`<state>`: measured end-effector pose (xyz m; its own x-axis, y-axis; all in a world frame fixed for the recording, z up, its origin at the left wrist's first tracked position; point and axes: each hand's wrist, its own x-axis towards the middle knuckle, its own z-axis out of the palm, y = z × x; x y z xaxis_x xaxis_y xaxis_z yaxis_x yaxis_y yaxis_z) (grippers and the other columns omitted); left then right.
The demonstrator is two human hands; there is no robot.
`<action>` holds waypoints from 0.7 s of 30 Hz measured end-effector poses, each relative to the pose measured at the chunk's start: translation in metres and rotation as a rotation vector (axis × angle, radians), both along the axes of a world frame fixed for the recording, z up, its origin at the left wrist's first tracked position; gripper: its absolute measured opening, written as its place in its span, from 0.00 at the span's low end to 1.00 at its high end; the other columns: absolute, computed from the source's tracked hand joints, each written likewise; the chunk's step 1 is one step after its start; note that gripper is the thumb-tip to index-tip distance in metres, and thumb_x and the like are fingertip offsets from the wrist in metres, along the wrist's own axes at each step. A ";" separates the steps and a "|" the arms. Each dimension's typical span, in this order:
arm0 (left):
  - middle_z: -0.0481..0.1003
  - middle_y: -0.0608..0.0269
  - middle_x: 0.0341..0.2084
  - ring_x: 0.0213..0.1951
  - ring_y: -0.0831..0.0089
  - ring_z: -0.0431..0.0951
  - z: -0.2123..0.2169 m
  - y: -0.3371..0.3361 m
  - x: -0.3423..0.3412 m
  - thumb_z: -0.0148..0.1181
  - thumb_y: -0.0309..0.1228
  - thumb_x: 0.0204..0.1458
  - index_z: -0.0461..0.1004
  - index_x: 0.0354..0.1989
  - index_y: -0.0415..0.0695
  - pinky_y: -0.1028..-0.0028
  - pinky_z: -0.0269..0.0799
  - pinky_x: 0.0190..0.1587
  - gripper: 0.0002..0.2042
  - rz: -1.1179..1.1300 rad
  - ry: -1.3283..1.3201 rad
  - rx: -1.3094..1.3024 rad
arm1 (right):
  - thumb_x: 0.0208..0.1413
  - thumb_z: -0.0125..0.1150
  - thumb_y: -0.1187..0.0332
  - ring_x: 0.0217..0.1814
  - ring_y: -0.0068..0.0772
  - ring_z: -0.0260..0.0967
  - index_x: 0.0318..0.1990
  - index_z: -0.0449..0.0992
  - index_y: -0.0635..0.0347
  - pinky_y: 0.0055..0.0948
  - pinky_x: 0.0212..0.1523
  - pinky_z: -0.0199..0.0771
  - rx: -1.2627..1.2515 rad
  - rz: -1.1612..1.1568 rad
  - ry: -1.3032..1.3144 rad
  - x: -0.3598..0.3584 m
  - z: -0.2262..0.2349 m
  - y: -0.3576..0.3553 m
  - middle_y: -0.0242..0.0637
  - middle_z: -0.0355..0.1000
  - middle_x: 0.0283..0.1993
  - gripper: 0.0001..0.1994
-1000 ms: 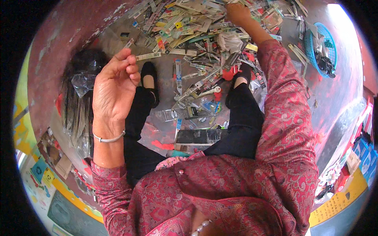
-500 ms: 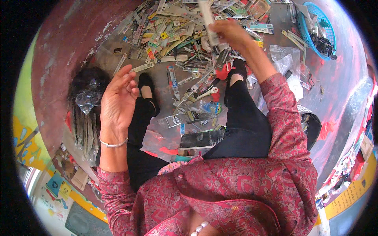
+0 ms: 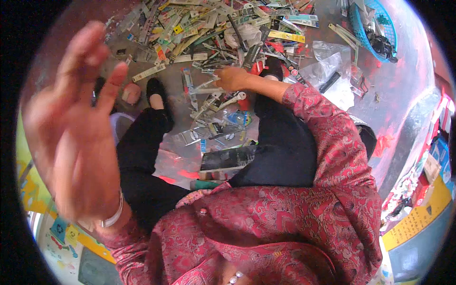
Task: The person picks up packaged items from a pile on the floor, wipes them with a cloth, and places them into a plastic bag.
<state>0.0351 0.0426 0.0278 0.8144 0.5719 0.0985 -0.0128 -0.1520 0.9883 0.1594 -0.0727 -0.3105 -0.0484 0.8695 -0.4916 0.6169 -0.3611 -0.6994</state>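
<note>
My left hand [image 3: 78, 133] is raised large and blurred at the left. Its fingers are apart, and I see nothing in them. Lower and farther right, my right hand [image 3: 231, 78] is down at the near part of a loose pile, between my feet. Its fingers are bent inward; what they pinch, if anything, is hidden. Just below its fingertips lie thin packaged strips [image 3: 209, 90]. The pile of flat narrow packages [image 3: 204, 28] spreads beyond it, in white, green and yellow. A yellow strip [image 3: 286, 36] lies on the pile's right side.
A blue plastic basket [image 3: 362, 33] holding dark scraps stands at the far right. Clear plastic bags [image 3: 327, 61] lie near my right foot. A dark flat box [image 3: 227, 159] rests between my legs. A round pinkish thing [image 3: 131, 93] sits beside my left shoe.
My right hand has come down and left; the long pale strip it held no longer shows in it. My left hand has risen toward me and left. The dark bundle at left is out of sight.
</note>
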 end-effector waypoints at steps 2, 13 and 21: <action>0.63 0.48 0.48 0.50 0.67 0.63 0.026 -0.015 -0.003 0.47 0.30 0.49 0.65 0.43 0.39 0.64 0.57 0.51 0.13 -0.133 0.016 0.214 | 0.48 0.46 0.57 0.39 0.53 0.67 0.39 0.73 0.55 0.43 0.41 0.66 0.067 0.004 -0.024 0.001 0.000 -0.002 0.50 0.70 0.35 0.16; 0.63 0.49 0.48 0.50 0.67 0.63 0.019 -0.023 -0.012 0.48 0.31 0.48 0.64 0.44 0.40 0.63 0.56 0.52 0.14 -0.330 0.044 0.288 | 0.46 0.49 0.62 0.32 0.38 0.71 0.32 0.74 0.61 0.34 0.36 0.68 0.023 0.072 0.108 0.009 0.024 0.006 0.44 0.72 0.29 0.13; 0.63 0.50 0.48 0.50 0.67 0.63 0.010 -0.020 -0.015 0.49 0.31 0.48 0.64 0.45 0.41 0.63 0.55 0.52 0.15 -0.334 0.070 0.230 | 0.52 0.49 0.59 0.36 0.29 0.69 0.38 0.74 0.63 0.25 0.39 0.68 0.456 -0.227 0.240 0.095 0.196 -0.010 0.36 0.73 0.33 0.16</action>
